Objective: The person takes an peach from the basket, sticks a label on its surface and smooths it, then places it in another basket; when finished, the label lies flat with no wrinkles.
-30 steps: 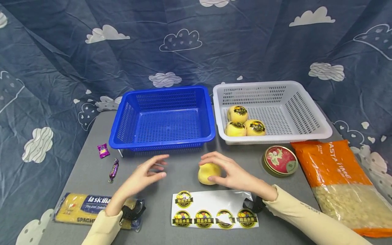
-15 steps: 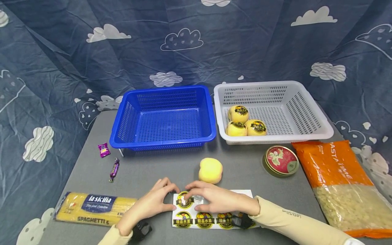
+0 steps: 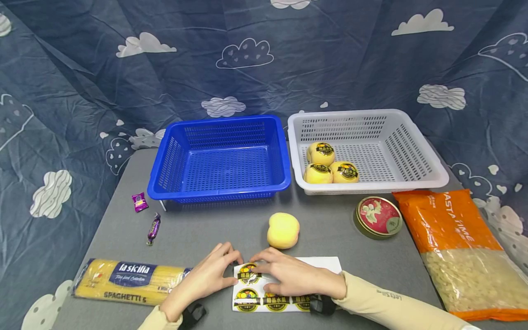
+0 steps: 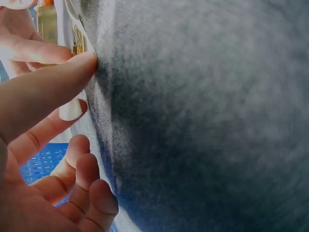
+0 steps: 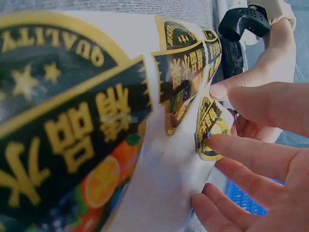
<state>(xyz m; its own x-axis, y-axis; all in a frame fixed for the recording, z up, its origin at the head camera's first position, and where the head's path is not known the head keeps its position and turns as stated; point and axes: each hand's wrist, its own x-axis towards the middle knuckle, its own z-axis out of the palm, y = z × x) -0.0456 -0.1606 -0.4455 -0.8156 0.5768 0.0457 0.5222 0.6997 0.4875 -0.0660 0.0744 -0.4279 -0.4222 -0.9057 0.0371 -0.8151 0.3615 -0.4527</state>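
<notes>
A white sheet of round fruit stickers lies before me, its left end bent up a little. My left hand pinches this left edge, thumb and fingers at the rim. Over the sheet, my right hand puts a fingertip on the top-left sticker; in the right wrist view that sticker sits at the sheet's edge under the finger. The right thumb looks apart from it. One yellow peach without a visible sticker rests just beyond the sheet.
Behind stand a blue basket and a white basket holding three stickered peaches. A round red tin and a pasta bag lie right. Spaghetti and two purple candies lie left.
My right hand has let go of the peach and moved to the sticker sheet. The left hand has come down and right to the sheet's left edge, which has since shifted slightly.
</notes>
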